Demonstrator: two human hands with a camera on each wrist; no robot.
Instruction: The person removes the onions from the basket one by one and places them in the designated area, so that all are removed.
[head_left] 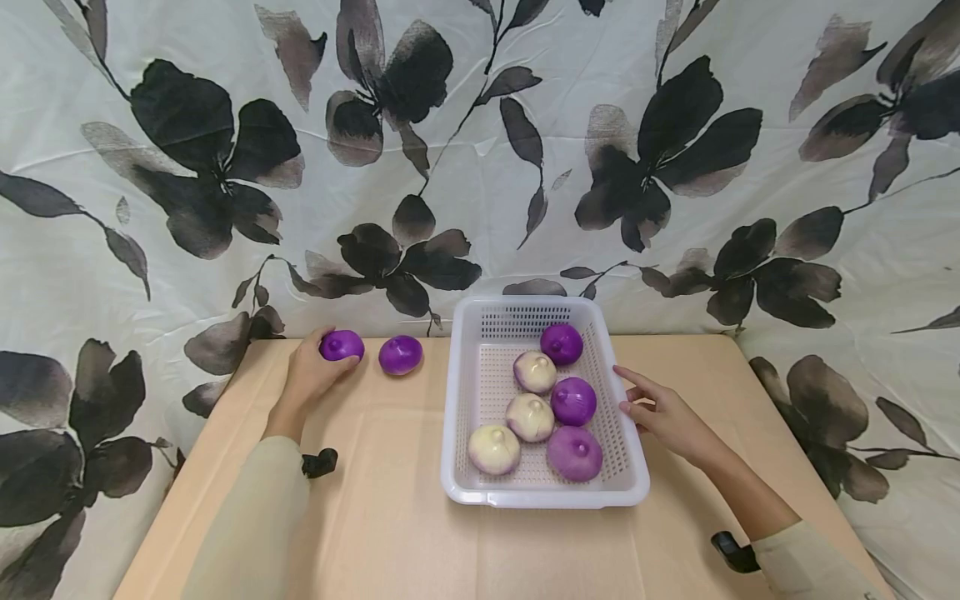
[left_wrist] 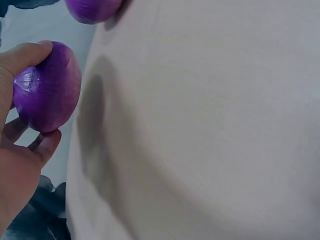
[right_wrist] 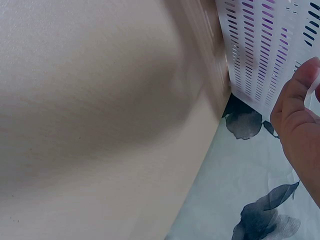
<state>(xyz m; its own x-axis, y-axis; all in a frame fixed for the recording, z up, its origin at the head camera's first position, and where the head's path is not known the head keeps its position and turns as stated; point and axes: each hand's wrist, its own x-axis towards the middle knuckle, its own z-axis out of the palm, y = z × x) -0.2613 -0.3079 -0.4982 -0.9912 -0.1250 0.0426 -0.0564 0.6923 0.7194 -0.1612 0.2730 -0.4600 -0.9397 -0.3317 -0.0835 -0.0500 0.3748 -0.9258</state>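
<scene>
My left hand [head_left: 309, 373] grips a purple onion [head_left: 342, 344] at the far left of the table, thumb on one side and fingertips on the other. In the left wrist view this onion [left_wrist: 50, 89] is held clear of the tabletop. Just right of it, a second purple onion [head_left: 401, 355] lies on the table. My right hand [head_left: 667, 417] pinches the right rim of a white perforated plastic basket [head_left: 467, 417]; the right wrist view shows the thumb [right_wrist: 299, 82] against the rim. Inside the basket sit three purple onions [head_left: 573, 401] and three pale onions [head_left: 530, 417].
The table [head_left: 382, 517] has a light tan surface. Behind it hangs a white cloth [head_left: 525, 208] with dark flowers, close to the basket's far end. A small black device [head_left: 319, 462] is at the left wrist, another black device [head_left: 735, 552] at the right.
</scene>
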